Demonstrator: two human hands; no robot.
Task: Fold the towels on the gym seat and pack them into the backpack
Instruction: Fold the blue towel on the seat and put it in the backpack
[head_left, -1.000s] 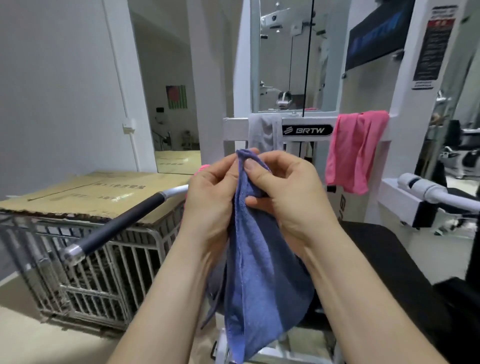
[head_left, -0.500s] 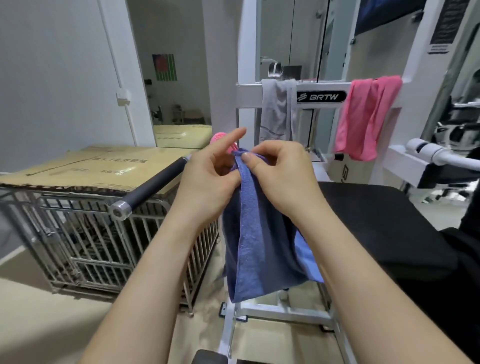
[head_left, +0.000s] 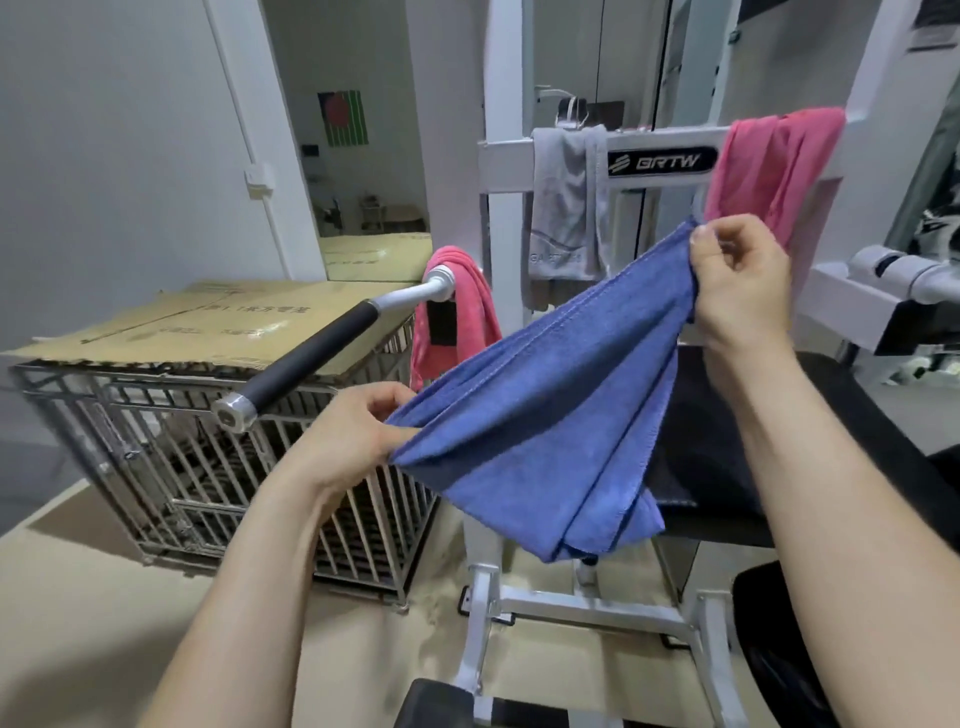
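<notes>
Gym machine frame behind; blue towel held in the air at the seat's left edge.
Left hand and right hand pinch its ends with curled fingers; the fold looks unfinished, grey towel and pink towel hang unfolded, and packing seems not begun.

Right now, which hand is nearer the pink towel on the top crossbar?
Right. The right hand pinches the blue towel's corner just below the pink towel; the left hand grips the other end, lower and well to the left.

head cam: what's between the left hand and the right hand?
The blue towel, stretched slanting from the left hand, which pinches its low end, up to the right hand, which pinches a corner. Head view.
</notes>
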